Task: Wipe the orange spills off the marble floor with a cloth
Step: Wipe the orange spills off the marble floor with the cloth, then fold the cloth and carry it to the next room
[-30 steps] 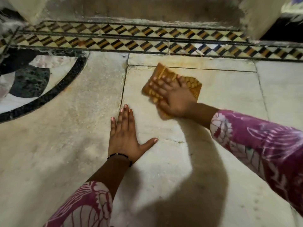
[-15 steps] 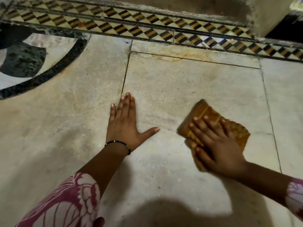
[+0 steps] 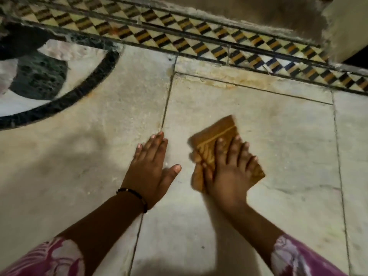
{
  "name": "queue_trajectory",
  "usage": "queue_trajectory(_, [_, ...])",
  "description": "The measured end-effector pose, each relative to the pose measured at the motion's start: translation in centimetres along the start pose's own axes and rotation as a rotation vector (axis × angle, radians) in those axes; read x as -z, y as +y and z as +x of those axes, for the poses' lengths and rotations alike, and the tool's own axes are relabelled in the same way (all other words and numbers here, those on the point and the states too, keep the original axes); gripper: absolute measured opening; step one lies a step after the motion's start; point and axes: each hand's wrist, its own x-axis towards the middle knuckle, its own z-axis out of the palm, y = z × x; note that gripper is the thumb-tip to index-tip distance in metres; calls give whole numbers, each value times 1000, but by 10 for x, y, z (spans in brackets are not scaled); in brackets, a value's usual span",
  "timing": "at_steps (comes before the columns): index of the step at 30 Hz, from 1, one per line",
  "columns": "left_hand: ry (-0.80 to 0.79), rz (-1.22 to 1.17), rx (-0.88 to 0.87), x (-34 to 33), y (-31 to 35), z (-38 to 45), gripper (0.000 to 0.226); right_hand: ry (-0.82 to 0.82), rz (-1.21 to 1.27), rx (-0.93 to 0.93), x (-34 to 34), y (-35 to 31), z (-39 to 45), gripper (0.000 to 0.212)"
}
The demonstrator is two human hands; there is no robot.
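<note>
A folded orange-brown cloth (image 3: 219, 130) lies on the pale marble floor (image 3: 278, 148). My right hand (image 3: 229, 172) presses down on it with straight, spread fingers; the cloth's near half is hidden under the palm. Just left of it, apart from the cloth, my left hand (image 3: 151, 166) rests flat on the floor with fingers together and thumb out. Faint orange stains (image 3: 211, 83) run along the seam of the narrow strip at the far edge of this slab. The right hand and cloth are blurred.
A checkered black, orange and cream tile border (image 3: 199, 44) runs across the far side, below a rough step (image 3: 249, 10). A black curved inlay with dark stone (image 3: 65, 102) fills the far left. Floor seams (image 3: 166, 108) cross between the slabs.
My right hand has swept the cloth from the far edge of the slab back towards me, out to the right, then left to beside my left hand. The left hand stayed planted.
</note>
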Motion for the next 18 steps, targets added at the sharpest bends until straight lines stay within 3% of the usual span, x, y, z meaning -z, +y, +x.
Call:
queue_trajectory(2, [-27,-46,106,14,4,-10,98,-88,159,150,-4,-17,-17,62])
queue_trajectory(3, [-45,-69,161,26,10,-19,99,-171,361,79,6,-22,-19,57])
queue_trajectory(6, [-95,-151,324,72,43,-47,97,-447,1192,-401,78,-32,-15,29])
queue_trajectory(7, [-103,-184,368,89,54,-56,98,-478,1349,-455,105,-37,-17,27])
queue_trajectory(10, [-121,-340,431,175,112,-87,94,-497,1593,-477,226,-63,-43,39])
queue_trajectory(14, [-158,-861,600,330,202,-121,54,-541,1809,-521,403,-96,-91,54])
queue_trajectory(18, [-186,-922,479,493,278,-179,60,-537,1836,-498,579,-130,-147,88])
